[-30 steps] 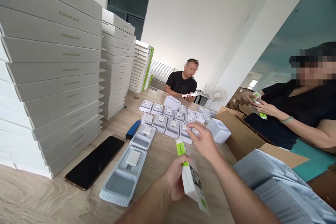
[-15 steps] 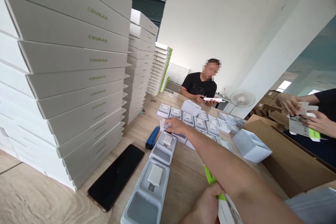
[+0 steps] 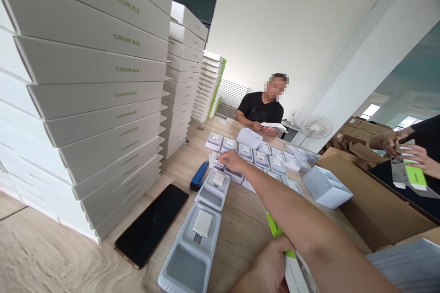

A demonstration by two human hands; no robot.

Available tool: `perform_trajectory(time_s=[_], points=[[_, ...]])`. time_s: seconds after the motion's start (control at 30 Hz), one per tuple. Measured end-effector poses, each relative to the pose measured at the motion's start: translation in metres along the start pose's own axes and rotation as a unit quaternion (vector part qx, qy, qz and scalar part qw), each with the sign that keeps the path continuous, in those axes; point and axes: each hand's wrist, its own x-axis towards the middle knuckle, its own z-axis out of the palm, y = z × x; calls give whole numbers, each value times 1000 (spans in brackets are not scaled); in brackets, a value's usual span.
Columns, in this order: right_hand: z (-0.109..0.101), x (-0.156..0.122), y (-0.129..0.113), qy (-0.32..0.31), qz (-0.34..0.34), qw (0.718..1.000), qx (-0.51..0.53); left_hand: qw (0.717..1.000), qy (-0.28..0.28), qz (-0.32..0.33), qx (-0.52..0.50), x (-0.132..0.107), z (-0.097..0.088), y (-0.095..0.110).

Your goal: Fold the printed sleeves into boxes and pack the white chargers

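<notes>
My left hand is at the bottom, closed round a white and green carton, partly hidden under my right forearm. My right arm crosses over it. At its end, my right hand pinches a small white block over a tray in the row; its far side is hard to make out. Nearest me are two pale plastic trays, a front tray and one behind it. Each carries a white charger, the front charger with metal prongs showing, beside an unfilled compartment.
Tall stacks of white boxes stand left. A black phone and a blue tool lie by the trays. Several more trays spread behind. A brown carton stands right. Two people handle boxes, one opposite, one right.
My right hand stays over the row, the white block now lower against the tray. The person opposite has shifted the white box; the co-worker at right has turned the green and white carton.
</notes>
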Motion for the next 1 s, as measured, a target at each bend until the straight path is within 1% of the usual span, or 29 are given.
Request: perform_trajectory(time_s=[0.07, 0.1, 0.17, 0.23, 0.3, 0.37, 0.43, 0.5, 0.57, 0.63, 0.67, 0.73, 0.8, 0.87, 0.93, 1.0], points=[[-7, -5, -6, 51, 3, 999, 2, 1000, 0, -7, 15, 2, -2, 0], [-14, -9, -10, 84, 4, 996, 6, 1000, -1, -10, 25, 3, -3, -1], [-35, -20, -20, 152, 6, 988, 18, 998, -10, -19, 54, 4, -6, -1], [-63, -40, -28, 215, 6, 976, 36, 995, -23, -35, 90, 1, -10, -1], [-93, -71, -33, 270, 7, 961, 54, 990, -40, -53, 125, -6, -14, 1], [-119, -111, -35, 323, 14, 944, 71, 984, -65, -58, 153, -17, -16, 5], [-138, -157, -34, 373, 25, 923, 86, 978, -96, -55, 178, -31, -15, 11], [-149, -203, -33, 415, 36, 904, 96, 971, -130, -50, 197, -43, -13, 19], [-153, -244, -32, 440, 47, 891, 98, 964, -156, -47, 209, -53, -10, 25], [-150, -276, -34, 443, 59, 889, 94, 959, -173, -47, 221, -59, -7, 28], [-145, -288, -35, 436, 65, 893, 91, 956, -179, -49, 227, -61, -6, 28], [-134, -304, -38, 400, 74, 910, 82, 952, -186, -51, 238, -63, -4, 28], [-122, -310, -36, 349, 85, 931, 70, 950, -185, -47, 246, -65, -2, 28], [-112, -310, -25, 316, 107, 941, 53, 949, -166, -30, 267, -66, 1, 28], [-104, -303, -6, 314, 150, 937, 30, 945, -126, 1, 303, -67, 4, 28], [-98, -295, 19, 317, 203, 927, 2, 934, -85, 35, 346, -70, 8, 29]])
